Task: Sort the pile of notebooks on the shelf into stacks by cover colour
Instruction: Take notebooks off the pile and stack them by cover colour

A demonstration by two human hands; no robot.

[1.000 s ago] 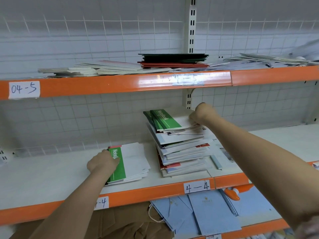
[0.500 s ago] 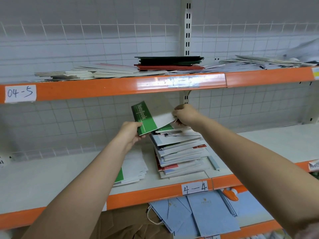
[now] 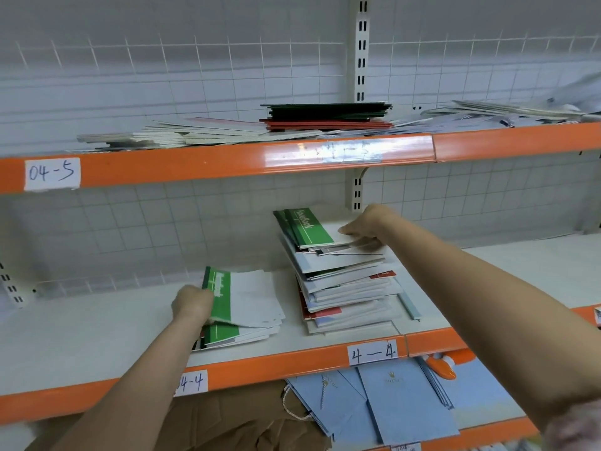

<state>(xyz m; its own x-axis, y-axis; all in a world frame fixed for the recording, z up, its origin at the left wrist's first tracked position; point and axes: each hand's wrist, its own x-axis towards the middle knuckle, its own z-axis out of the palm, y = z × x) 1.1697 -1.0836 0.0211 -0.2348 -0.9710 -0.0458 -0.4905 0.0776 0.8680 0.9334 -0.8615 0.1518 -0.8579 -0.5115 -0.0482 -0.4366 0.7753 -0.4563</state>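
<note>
My left hand (image 3: 192, 304) grips a green notebook (image 3: 224, 296) on the green stack (image 3: 242, 327), lower centre; my right hand (image 3: 366, 224) pinches the next one (image 3: 310, 227) atop the leaning pile (image 3: 344, 288) — a tug could topple it.

Two bare forearms reach forward, the left hand (image 3: 192, 304) lower with fingers curled in a grip, the right hand (image 3: 364, 224) higher and farther out, fingers bent downward, pinching.
</note>
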